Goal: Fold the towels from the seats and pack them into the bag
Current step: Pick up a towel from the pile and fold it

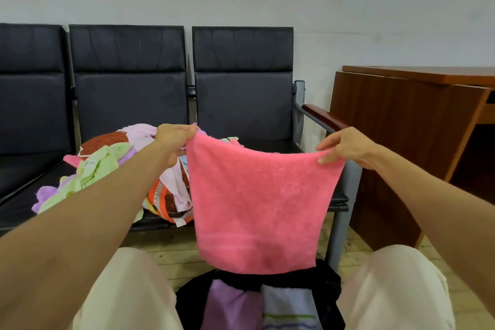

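Holding a pink towel (pixel 257 201) up by its two top corners: left hand (pixel 172 139) pinches the left corner, right hand (pixel 345 146) pinches the right, thumb and fingers closed on the cloth. Towel hangs flat and single, sagging a little between the hands, lower edge just above the bag (pixel 329 281).

Progress, judged from the lay of things:
- Bag sits open on the floor between the knees. At least two folded towels are already inside: a purple one (pixel 230 305) and a white striped one (pixel 290 308).
- Pile (pixel 112 166) of unfolded towels on the middle seat (pixel 21 177): green, purple, pale pink, rust, orange-patterned. A good number left; count not readable.
- Pink towel not yet folded. Task looks early to middling.

Edges and room:
- Towel's top edge is taut enough to bring corner to corner; open air in front of the chest for that.
- Right seat looks bare behind the towel, partly hidden.
- Armrest (pixel 324 116) and grey frame post stand near the right hand; desk (pixel 401 126) just beyond. Swing to the right is limited.
- Bag mouth is dark and partly hidden by the towel; remaining space inside cannot be told.
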`<action>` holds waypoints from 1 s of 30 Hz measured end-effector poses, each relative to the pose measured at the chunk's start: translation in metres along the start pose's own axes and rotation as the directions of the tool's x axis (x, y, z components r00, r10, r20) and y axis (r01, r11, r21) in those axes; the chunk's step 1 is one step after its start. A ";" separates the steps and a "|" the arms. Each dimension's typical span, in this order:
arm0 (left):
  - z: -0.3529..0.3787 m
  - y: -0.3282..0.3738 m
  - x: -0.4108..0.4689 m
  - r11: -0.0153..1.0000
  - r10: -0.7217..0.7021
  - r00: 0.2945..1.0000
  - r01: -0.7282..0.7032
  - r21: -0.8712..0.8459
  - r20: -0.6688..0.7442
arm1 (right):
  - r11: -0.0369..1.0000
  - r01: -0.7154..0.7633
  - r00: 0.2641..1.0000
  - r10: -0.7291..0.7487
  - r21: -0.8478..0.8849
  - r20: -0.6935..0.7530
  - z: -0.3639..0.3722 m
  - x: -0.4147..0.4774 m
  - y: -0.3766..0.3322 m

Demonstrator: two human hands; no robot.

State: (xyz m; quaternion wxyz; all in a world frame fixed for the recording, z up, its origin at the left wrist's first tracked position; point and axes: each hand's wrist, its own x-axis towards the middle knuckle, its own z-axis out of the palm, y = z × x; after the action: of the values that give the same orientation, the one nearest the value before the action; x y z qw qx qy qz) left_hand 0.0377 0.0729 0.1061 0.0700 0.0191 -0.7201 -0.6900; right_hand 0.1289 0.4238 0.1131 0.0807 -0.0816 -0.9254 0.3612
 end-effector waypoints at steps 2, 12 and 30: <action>-0.001 0.002 -0.003 1.000 -0.014 0.999 0.013 0.012 0.051 | 0.979 0.038 0.999 -0.044 -0.200 -0.025 0.003 0.003 0.001; 0.012 0.000 -0.006 0.681 0.404 0.912 -0.348 0.645 0.066 | 0.653 0.047 0.914 -0.334 -0.756 -0.231 0.015 0.011 -0.006; 0.059 0.001 0.098 0.953 0.104 0.985 -0.058 0.298 -0.141 | 0.947 0.122 0.942 -0.205 -0.298 -0.266 0.009 0.137 -0.020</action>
State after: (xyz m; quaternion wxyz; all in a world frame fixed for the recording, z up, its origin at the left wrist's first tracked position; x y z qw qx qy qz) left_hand -0.0665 0.1196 0.1118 0.1505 0.0531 -0.8070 -0.5686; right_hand -0.0087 0.4321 0.1324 0.2351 -0.0668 -0.9480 0.2037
